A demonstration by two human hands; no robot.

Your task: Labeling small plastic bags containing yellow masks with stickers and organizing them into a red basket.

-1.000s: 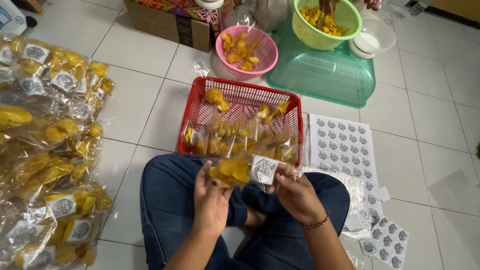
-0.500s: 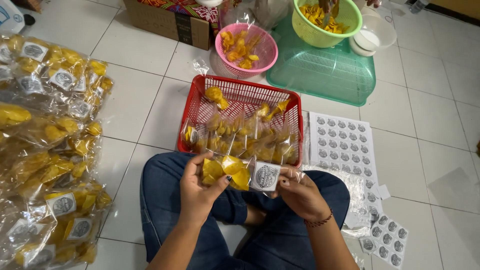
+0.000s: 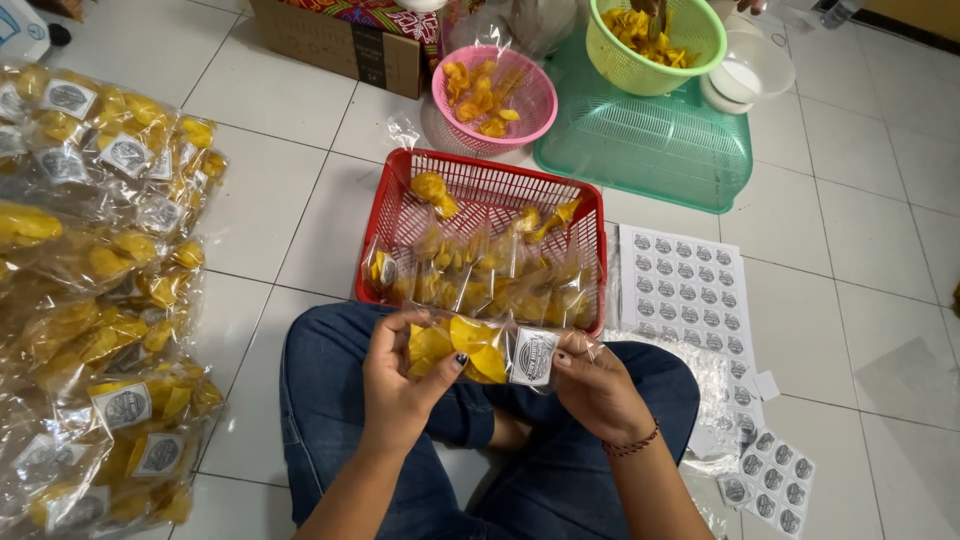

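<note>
Both hands are on the same clear bag of yellow chips (image 3: 470, 348), held just above the lap: the left hand (image 3: 400, 385) is wrapped around the chip-filled end with the thumb pressed on the front, and the right hand (image 3: 598, 385) pinches the other end, fingers closed right beside the round grey-and-white sticker (image 3: 534, 356) that sits on the plastic. If you're doing this bit yourself, I'd say keep the film pulled flat between the two hands and rub the sticker down from its middle outward so it doesn't wrinkle, and go easy with the left grip since those chips look like they'd snap. Just past the hands is a red mesh basket (image 3: 400, 215) with more clear chip bags lying in it, most without a sticker as far as I can tell, though one at the left end seems to have one. To the right on the tile lies a white sheet of round stickers (image 3: 685, 290) in neat rows, with a smaller sticker sheet (image 3: 775, 482) near the right knee. Off to the left is a big pile of finished bags (image 3: 100, 300), each with the same round label. Farther back: a pink basket (image 3: 520, 100) of loose chips, a green basket (image 3: 700, 30) with more, an upturned teal tray (image 3: 650, 140), and a brown cardboard box (image 3: 340, 45).
</note>
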